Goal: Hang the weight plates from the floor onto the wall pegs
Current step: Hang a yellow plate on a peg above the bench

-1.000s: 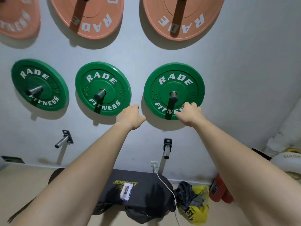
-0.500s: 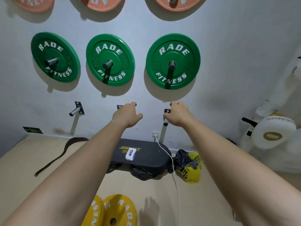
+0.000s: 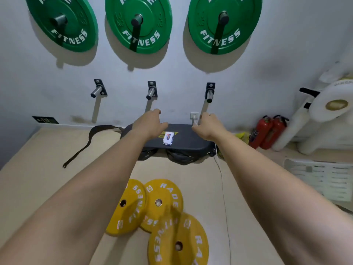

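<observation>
Three yellow weight plates lie overlapping on the floor: a left plate (image 3: 128,205), a middle plate (image 3: 164,199) and a near plate (image 3: 177,243). Three green plates hang on the wall, left (image 3: 63,22), middle (image 3: 138,23) and right (image 3: 224,23). Below them stick out three bare pegs, left (image 3: 96,91), middle (image 3: 150,92) and right (image 3: 209,95). My left hand (image 3: 150,123) and my right hand (image 3: 208,127) reach forward with loosely curled fingers and hold nothing, well above the yellow plates.
A black pad (image 3: 183,140) with a small white device (image 3: 168,138) lies against the wall. A dark strap (image 3: 86,146) trails left. A white cable (image 3: 222,180) runs down from a socket. Red extinguishers (image 3: 267,131), white rolls (image 3: 330,108) and a white crate (image 3: 321,176) stand right.
My view has tilted down from the green plates to the floor. Both hands left the right green plate and dropped below the pegs. The yellow plates have come into view.
</observation>
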`<move>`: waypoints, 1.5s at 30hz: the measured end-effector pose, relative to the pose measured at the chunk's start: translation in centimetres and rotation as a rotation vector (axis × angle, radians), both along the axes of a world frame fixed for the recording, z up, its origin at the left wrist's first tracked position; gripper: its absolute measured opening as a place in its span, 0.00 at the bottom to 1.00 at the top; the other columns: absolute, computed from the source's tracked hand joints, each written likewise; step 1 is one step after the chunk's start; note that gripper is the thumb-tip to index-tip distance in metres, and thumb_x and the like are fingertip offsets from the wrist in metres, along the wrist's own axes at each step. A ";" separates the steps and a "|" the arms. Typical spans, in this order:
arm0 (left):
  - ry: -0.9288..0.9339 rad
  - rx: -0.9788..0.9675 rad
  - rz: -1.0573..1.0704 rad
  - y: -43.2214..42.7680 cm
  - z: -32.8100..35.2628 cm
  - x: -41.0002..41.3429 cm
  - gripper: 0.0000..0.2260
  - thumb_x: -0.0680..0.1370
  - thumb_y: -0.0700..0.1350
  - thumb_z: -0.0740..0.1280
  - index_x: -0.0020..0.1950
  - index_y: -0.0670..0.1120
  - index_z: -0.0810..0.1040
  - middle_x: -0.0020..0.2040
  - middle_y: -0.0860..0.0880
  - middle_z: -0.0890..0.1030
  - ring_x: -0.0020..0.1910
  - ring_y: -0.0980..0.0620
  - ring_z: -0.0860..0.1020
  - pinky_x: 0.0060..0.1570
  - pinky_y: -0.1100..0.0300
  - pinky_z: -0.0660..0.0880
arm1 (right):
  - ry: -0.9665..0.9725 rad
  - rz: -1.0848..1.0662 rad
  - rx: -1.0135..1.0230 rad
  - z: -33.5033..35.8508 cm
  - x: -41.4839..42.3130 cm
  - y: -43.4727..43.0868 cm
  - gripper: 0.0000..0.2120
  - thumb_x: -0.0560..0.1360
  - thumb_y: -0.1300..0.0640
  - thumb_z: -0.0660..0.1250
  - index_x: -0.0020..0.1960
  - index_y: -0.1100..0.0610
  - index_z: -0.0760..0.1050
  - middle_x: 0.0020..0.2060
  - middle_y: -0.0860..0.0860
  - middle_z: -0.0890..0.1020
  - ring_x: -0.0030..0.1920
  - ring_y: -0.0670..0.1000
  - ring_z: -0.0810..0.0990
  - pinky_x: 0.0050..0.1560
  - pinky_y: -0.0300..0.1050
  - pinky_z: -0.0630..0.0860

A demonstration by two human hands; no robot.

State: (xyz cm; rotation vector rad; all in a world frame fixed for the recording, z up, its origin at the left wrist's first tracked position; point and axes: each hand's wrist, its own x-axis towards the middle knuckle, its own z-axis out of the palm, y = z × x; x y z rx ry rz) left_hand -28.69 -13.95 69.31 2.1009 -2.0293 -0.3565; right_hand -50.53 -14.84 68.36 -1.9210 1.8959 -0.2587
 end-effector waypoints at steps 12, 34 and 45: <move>0.059 0.314 0.026 12.2 -23.8 11.3 0.31 0.79 0.56 0.64 0.78 0.46 0.62 0.72 0.43 0.73 0.69 0.41 0.73 0.63 0.46 0.73 | 0.027 -0.041 0.275 -23.1 11.4 13.5 0.31 0.76 0.46 0.64 0.73 0.60 0.64 0.70 0.62 0.68 0.69 0.65 0.68 0.66 0.57 0.70; 0.242 0.526 0.303 16.8 -78.3 8.5 0.37 0.78 0.60 0.68 0.79 0.41 0.61 0.76 0.40 0.67 0.74 0.39 0.67 0.70 0.45 0.68 | 0.026 -0.163 0.505 -77.9 2.8 17.4 0.30 0.80 0.45 0.62 0.75 0.61 0.62 0.70 0.64 0.66 0.69 0.67 0.67 0.66 0.58 0.68; 0.570 0.540 0.865 21.3 -99.5 13.6 0.41 0.76 0.74 0.53 0.69 0.41 0.74 0.67 0.38 0.78 0.64 0.37 0.76 0.67 0.44 0.70 | 0.142 -0.373 0.266 -97.0 0.4 16.7 0.23 0.82 0.45 0.52 0.70 0.60 0.67 0.67 0.60 0.68 0.67 0.63 0.67 0.61 0.60 0.68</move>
